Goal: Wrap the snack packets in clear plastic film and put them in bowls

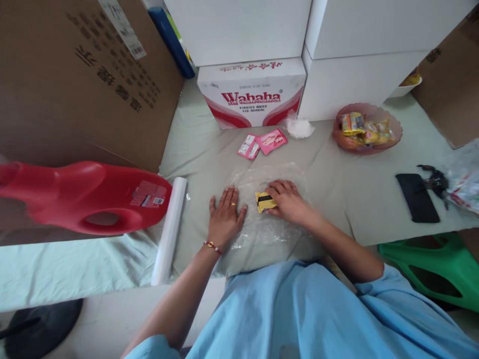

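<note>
A small yellow packet (264,202) with a dark band lies on a sheet of clear plastic wrap (258,230) spread over the cloth. My right hand (287,200) has its fingers curled around the packet's right side. Flat on the cloth at the sheet's left edge rests my left hand (225,215), fingers stretched out and holding nothing. Left of it lies a white roll of plastic film (170,232). Beyond the sheet are two pink packets, one overlapping the other: a left one (248,146) and a right one (272,141).
A white and red Wahaha carton (254,94) stands at the back, beside crumpled clear plastic (300,128). To the right are a pink bowl (342,142) of yellow packets, a black phone (417,198) and keys (436,180). A red jug (90,194) lies at left.
</note>
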